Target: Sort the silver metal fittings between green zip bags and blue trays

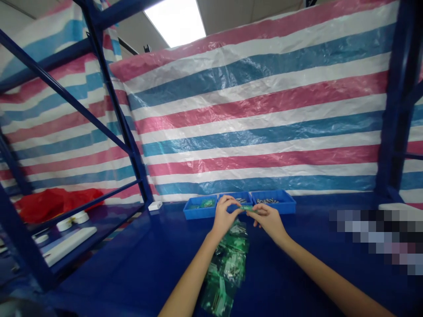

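Both hands meet over the front of the blue bins, pinching a small green plastic bag point(246, 208) between them. My left hand point(226, 214) grips its left end with thumb and fingers. My right hand point(267, 219) has the other end pinched. Below them, a row of clear green-tinted plastic bags point(229, 264) lies overlapping on the dark blue table point(158, 259), with small metal pieces visible inside. Behind the hands stand a left blue bin point(200, 214) with green bags in it, a middle blue bin point(234, 194) partly hidden, and a right blue bin point(287, 207) holding small metal parts.
A small white box point(155, 205) sits at the table's back left. Blue metal posts point(122, 105) frame the table, with a striped plastic sheet point(264, 110) behind. Red cloth point(56, 204) and white items point(71, 244) lie on a neighbouring surface at left. A blurred-out patch covers the right side.
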`<act>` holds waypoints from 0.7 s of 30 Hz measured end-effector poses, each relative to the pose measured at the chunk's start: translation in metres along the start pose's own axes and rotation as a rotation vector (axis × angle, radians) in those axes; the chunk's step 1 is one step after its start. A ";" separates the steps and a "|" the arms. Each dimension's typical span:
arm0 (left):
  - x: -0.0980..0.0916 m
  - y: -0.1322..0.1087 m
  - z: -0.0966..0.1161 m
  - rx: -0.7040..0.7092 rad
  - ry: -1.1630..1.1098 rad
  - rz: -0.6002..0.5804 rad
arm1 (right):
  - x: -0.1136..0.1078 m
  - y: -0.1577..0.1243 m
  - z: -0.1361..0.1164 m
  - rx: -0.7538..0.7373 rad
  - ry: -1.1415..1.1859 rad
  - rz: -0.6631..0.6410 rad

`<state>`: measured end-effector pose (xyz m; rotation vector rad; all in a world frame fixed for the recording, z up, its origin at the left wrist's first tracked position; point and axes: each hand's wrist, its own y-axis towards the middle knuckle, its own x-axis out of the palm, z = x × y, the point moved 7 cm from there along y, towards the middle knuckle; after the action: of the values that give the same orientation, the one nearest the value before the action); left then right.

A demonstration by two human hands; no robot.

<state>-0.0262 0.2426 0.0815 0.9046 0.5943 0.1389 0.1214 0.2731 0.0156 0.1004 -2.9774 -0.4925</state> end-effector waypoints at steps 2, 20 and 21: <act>0.001 0.001 -0.002 -0.013 0.007 -0.014 | -0.001 0.000 -0.003 0.008 0.006 0.022; -0.125 -0.031 -0.114 -0.680 0.597 0.520 | 0.016 -0.020 -0.010 -0.045 -0.182 -0.131; -0.125 -0.030 -0.112 -0.681 0.625 0.517 | 0.017 -0.021 -0.009 -0.041 -0.186 -0.137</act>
<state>-0.1944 0.2573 0.0590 0.3104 0.8029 1.0554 0.1063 0.2494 0.0188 0.2699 -3.1539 -0.6098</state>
